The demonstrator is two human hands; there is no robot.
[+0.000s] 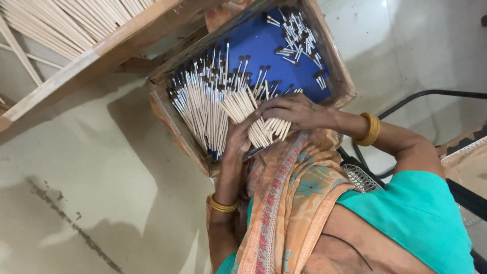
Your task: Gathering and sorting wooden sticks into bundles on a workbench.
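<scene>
Left hand: the left hand point(237, 138) is closed around a bunch of pale sticks point(251, 119), holding it from below, with the fingers bent up.
Right hand: the right hand point(290, 110) lies flat over the same bunch from above, fingers spread narrow and pressing on the sticks.
Bunch: it sits between the two hands, with stick ends showing on both sides of the right hand.
Tray: the wooden tray point(339, 76) with a blue bottom is just beyond the hands.
Dark-tipped sticks: a big pile of dark-tipped sticks point(203, 96) lies in the tray beside the left hand; a smaller heap point(299, 38) lies farther away past the right hand.
Bangles: a gold bangle point(370, 129) is on the right wrist.
Rack: a wooden rack of long sticks point(76, 23) stands well apart from the left hand.
</scene>
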